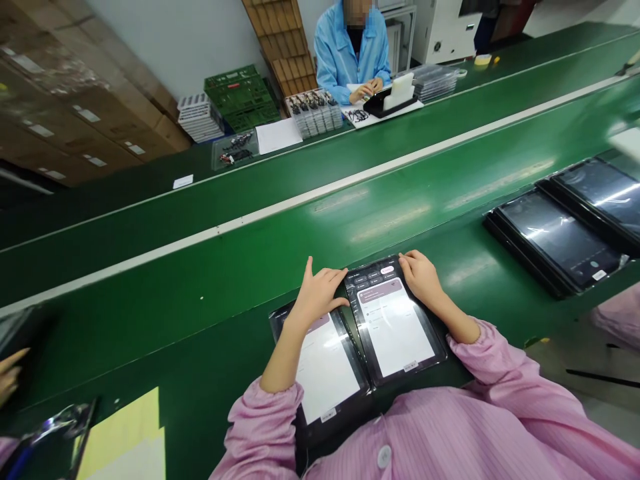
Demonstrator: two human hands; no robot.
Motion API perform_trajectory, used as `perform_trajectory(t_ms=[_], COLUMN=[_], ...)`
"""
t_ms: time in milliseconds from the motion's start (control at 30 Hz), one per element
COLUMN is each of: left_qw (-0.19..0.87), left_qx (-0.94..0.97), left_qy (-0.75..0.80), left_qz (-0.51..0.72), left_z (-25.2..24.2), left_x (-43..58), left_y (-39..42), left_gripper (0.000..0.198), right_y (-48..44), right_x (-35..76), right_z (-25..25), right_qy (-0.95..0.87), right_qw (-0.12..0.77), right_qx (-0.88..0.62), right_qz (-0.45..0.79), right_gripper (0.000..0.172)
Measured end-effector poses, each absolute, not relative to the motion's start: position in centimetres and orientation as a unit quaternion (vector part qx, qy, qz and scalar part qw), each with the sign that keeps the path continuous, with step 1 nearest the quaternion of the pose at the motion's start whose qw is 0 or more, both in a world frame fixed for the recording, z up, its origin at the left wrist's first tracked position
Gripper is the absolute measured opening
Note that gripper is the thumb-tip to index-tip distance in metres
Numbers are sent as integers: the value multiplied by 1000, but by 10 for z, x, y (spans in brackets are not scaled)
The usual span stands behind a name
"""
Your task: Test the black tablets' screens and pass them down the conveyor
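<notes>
A pink garment [450, 427] with fine stripes fills five o'clock, a round, pale button [384, 457] on its front nearer six, its loose, creased left sleeve [265, 427] toward seven and right sleeve [510, 373] at four both bunched around the forearms, leaving the left hand [316, 293] and right hand [421, 275] bare.

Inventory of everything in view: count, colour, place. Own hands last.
Lit tablets: 2, black with white screens, front centre
Dark tablets: 2 stacks, black, right side
Worktops: count unclear, green, across frame
Papers: at least 2, yellow, lower left
Big sheet: 1, white, far side
Tray stacks: 3, white or clear, far side
Crates: several, green, upper left
Cardboard boxes: several, brown, upper left
Co-worker: 1, in blue, top centre
Another person's hand: 1, left edge
Own sleeves: 2, pink, lower centre
Left hand: 1, right lit tablet's upper left corner
Right hand: 1, that tablet's upper right corner
</notes>
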State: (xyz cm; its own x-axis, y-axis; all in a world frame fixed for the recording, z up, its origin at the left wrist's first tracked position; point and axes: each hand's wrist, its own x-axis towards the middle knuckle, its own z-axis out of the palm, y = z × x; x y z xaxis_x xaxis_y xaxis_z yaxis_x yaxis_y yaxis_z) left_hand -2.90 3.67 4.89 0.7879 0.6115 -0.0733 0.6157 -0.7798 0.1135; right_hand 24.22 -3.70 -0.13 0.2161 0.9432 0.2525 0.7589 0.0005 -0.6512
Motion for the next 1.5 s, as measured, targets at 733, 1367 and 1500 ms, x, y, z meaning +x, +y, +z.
perform_trajectory(t_ms=[733, 1367, 1500], left_qw=[215, 128, 163], left_qx=[812, 866, 845], left_qy=[535, 458, 494], left_qz=[-96, -157, -122], left_z=[78, 64, 67], left_x=[-72, -72, -69], left_y=[43, 28, 37], left_gripper=[30, 83, 39], right_y=[-37, -33, -27], right_x=[250, 265, 263], right_z=[2, -10, -13], right_qy=[-690, -710, -653], right_qw=[357, 311, 366], right_qx=[-610, -474, -511], right_qz=[158, 417, 422], right_gripper=[56, 133, 107])
